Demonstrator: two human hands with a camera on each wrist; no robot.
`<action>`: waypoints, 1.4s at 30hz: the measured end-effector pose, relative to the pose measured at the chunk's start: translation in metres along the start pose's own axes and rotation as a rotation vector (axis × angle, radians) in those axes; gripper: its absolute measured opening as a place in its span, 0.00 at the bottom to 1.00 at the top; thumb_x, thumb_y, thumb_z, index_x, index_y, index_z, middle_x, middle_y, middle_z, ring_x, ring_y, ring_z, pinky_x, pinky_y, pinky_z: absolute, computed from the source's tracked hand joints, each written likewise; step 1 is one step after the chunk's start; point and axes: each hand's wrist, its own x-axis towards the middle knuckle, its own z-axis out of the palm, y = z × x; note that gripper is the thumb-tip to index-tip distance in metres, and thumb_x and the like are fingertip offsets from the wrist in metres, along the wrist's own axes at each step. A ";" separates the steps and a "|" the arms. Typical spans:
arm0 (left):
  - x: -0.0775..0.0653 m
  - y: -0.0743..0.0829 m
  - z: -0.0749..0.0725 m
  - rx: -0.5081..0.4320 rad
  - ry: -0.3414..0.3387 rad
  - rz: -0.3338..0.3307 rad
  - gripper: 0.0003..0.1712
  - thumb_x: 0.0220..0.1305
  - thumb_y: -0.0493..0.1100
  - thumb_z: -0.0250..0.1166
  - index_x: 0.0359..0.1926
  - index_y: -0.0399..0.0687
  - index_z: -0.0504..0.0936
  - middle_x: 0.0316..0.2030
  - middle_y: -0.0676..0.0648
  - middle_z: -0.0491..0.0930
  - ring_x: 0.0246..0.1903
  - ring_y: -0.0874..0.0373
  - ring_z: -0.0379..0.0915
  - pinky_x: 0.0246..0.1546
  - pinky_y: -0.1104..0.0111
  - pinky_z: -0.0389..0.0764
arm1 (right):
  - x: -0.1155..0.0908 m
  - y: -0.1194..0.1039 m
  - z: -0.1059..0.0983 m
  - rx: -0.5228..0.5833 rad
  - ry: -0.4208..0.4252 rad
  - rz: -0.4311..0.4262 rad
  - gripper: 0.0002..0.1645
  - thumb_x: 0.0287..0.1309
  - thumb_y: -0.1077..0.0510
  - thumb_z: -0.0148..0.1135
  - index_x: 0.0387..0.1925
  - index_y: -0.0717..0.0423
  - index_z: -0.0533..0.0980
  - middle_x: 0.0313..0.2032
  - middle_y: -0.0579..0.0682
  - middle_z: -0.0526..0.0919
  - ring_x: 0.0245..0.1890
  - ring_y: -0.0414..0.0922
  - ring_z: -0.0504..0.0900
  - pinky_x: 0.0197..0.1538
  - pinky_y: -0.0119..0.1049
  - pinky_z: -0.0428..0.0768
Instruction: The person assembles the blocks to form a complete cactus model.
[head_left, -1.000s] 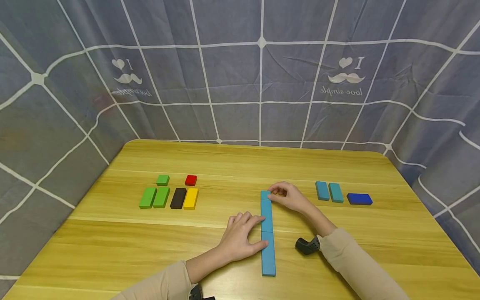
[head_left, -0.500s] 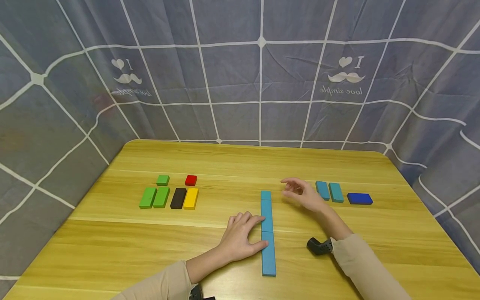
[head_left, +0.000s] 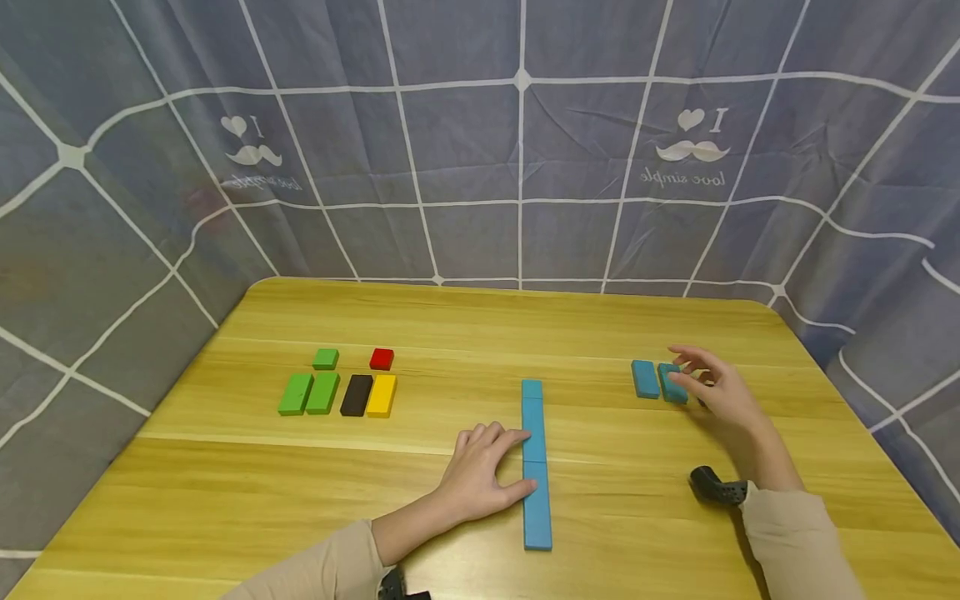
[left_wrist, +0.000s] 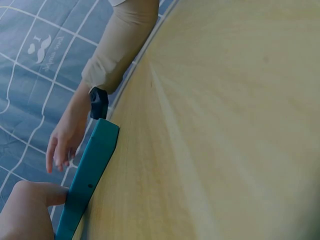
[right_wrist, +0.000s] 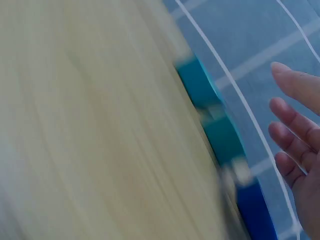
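Observation:
Three light-blue blocks (head_left: 536, 508) lie end to end in a line on the table. My left hand (head_left: 480, 479) rests beside it, index finger and thumb extended onto two of the blocks. In the left wrist view the thumb (left_wrist: 52, 194) touches the side of a block (left_wrist: 92, 170). My right hand (head_left: 716, 392), holding nothing, hovers near a teal block (head_left: 672, 388), its thumb and fingers apart. Left of that stands another light-blue block (head_left: 645, 379). The dark blue block (right_wrist: 256, 210) is mostly hidden behind the right hand in the head view.
On the table's left side are several green blocks (head_left: 322, 393), a black block (head_left: 356, 395), a yellow block (head_left: 382, 395) and a small red block (head_left: 382, 359). A grey checked curtain (head_left: 480, 150) surrounds the wooden table (head_left: 225, 500).
My right hand has let go of the small block at the far end of the line and moved right to the teal and dark blue blocks. The left hand has stayed put.

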 end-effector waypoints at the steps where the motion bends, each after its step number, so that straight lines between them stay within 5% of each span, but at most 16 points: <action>1: 0.000 0.000 0.000 0.002 0.000 -0.002 0.32 0.51 0.60 0.63 0.56 0.55 0.73 0.34 0.55 0.68 0.32 0.62 0.56 0.42 0.64 0.57 | -0.004 0.003 -0.005 0.002 0.021 -0.001 0.24 0.59 0.64 0.56 0.58 0.65 0.67 0.42 0.52 0.74 0.36 0.32 0.70 0.37 0.23 0.67; 7: 0.000 0.000 -0.001 0.005 0.000 -0.005 0.32 0.50 0.60 0.63 0.56 0.55 0.73 0.34 0.55 0.68 0.32 0.62 0.57 0.42 0.64 0.57 | -0.027 0.024 -0.033 -0.038 0.062 0.068 0.24 0.58 0.64 0.57 0.57 0.61 0.69 0.41 0.36 0.73 0.36 0.28 0.69 0.38 0.19 0.66; 14: 0.000 0.000 0.000 0.005 -0.007 -0.007 0.32 0.50 0.60 0.63 0.56 0.55 0.73 0.34 0.55 0.69 0.32 0.62 0.57 0.43 0.63 0.58 | -0.049 0.041 -0.055 -0.125 0.011 0.191 0.25 0.60 0.58 0.56 0.59 0.60 0.67 0.42 0.27 0.68 0.38 0.22 0.66 0.37 0.20 0.66; 24: 0.000 0.000 0.000 -0.003 -0.004 -0.004 0.32 0.50 0.59 0.63 0.56 0.55 0.72 0.33 0.55 0.68 0.32 0.62 0.57 0.44 0.63 0.58 | -0.052 0.050 -0.058 -0.170 -0.029 0.196 0.25 0.60 0.56 0.57 0.57 0.59 0.70 0.39 0.24 0.68 0.35 0.26 0.67 0.36 0.22 0.66; 42: 0.000 0.000 -0.001 0.002 -0.005 -0.006 0.32 0.51 0.60 0.63 0.56 0.55 0.72 0.34 0.55 0.69 0.32 0.62 0.57 0.43 0.64 0.58 | -0.050 0.044 -0.056 -0.207 -0.019 0.204 0.20 0.58 0.57 0.59 0.50 0.65 0.72 0.37 0.35 0.70 0.32 0.27 0.66 0.34 0.25 0.65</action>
